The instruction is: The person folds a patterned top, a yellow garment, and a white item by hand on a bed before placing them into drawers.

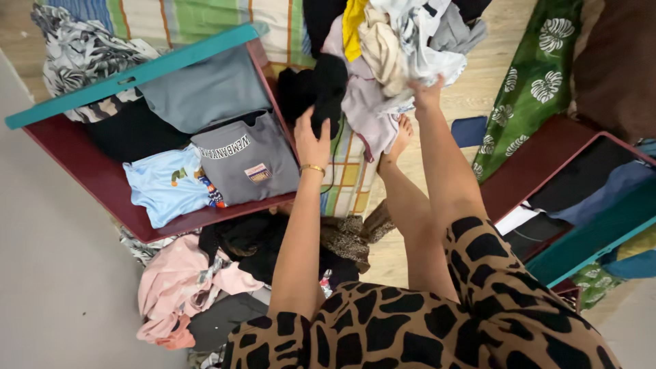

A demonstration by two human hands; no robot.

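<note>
Reaching forward from a seated position, the left hand (311, 140) closes its fingers on a black garment (321, 89), gripping the dark cloth at its lower edge so that it hangs free of the heap behind; the right hand (427, 92), raised higher, pinches a white garment (427, 51) from below, fingers drawn together on the fabric, which lifts it clear of its neighbours; both pieces belong to a loose pile of mixed clothing (383, 48) heaped on a striped bedsheet (198, 17) spread over the wooden floor (478, 89), within arm's reach and therefore easy to draw from; a gold bangle (313, 168) circles the left wrist; a bare foot (402, 133) rests beside the pile, between the two forearms; to the left, a maroon drawer (82, 164) with a teal front (130, 75) lies open, holding folded items laid flat side by side, among them a grey T-shirt (246, 164) and a light blue T-shirt (167, 188); below it, unfolded pink clothing (178, 287) lies crumpled on the floor; to the right, a second maroon drawer (526, 171) holds dark folded cloth; a green leaf-print fabric (536, 82) lies beyond it.
</note>
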